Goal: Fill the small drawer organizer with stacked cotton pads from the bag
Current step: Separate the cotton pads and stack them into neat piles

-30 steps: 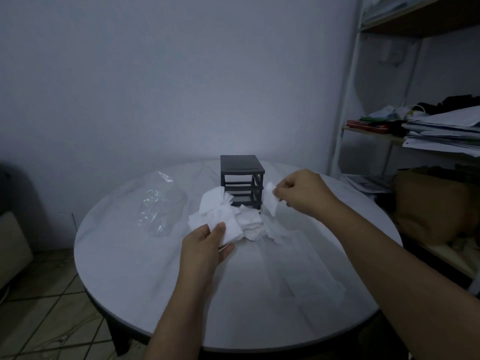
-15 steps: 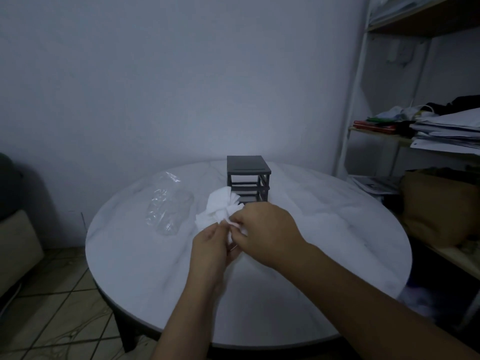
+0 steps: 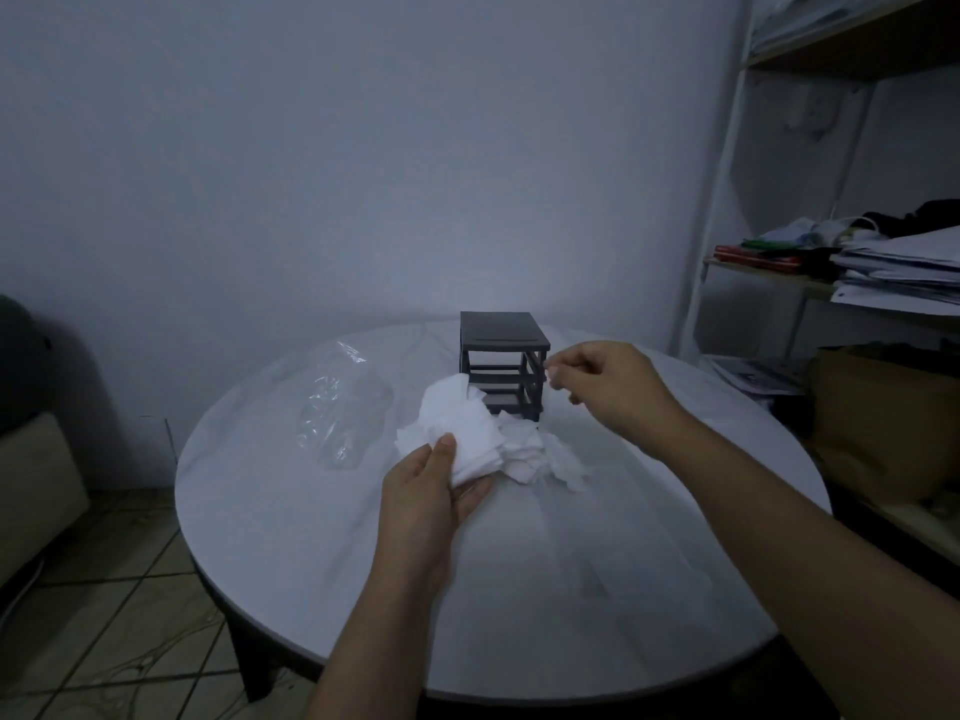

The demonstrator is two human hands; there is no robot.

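A small dark drawer organizer (image 3: 501,356) stands at the back middle of the round white table (image 3: 571,589); its frame shows open shelves and no drawers. My left hand (image 3: 421,504) is shut on a fanned bunch of white cotton pads (image 3: 462,426), held just in front of the organizer. More loose pads (image 3: 540,457) lie in a heap on the table to the right of that bunch. My right hand (image 3: 608,381) hovers beside the organizer's right side, fingertips pinched together with no pad showing between them. A crumpled clear plastic bag (image 3: 343,407) lies flat to the left.
A metal shelf unit (image 3: 727,200) stands at the right, with stacked papers (image 3: 904,275) and clothes on it. A brown bag (image 3: 883,423) sits below, close to the table's right edge. A cushioned seat (image 3: 31,459) is at the far left, on a tiled floor.
My right hand carried a single pad to the bunch in my left hand, met it, then drew back up beside the organizer. The left hand's bunch stayed in place.
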